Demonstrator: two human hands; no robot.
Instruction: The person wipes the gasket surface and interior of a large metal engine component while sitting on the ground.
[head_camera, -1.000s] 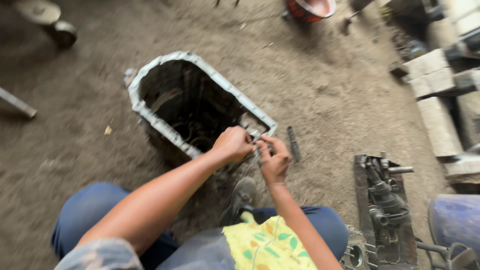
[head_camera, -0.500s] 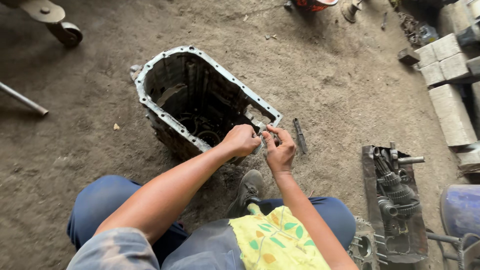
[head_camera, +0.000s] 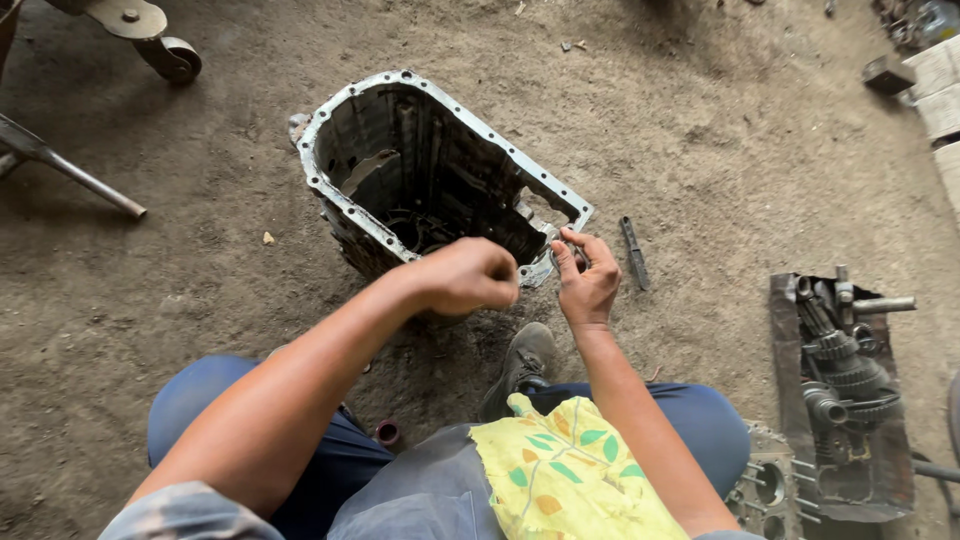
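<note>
- Left hand (head_camera: 470, 275), head view: curled into a loose fist, knuckles up, over the near corner of the open, grey cast-metal housing with a bolt-holed rim (head_camera: 440, 160). I cannot tell whether the fist holds anything.
- Right hand (head_camera: 588, 280), same view: narrow, with thumb and forefinger pinched close at that same corner of the rim. Whatever sits between them is too small for me to make out.
- Housing: it rests tilted on the brown dirt floor (head_camera: 750, 150), open side up, just ahead of the person's dark shoe (head_camera: 520, 365). Dark parts lie inside at the bottom.
- Step in hand, in my judgement: fine finger work at the near rim corner, both hands close together.
- Next move, as I judge it, calls for a steady housing and a firm pinch. A small piece dropped here could be lost in the dirt or fall into the casing.
- Surroundings: a short dark metal bar (head_camera: 634, 252) lies just right of the right hand. A flat rusty tray of greasy gears and shafts (head_camera: 845, 380) lies well apart at right. A yellow leaf-print cloth (head_camera: 560, 480) lies on the lap.
</note>
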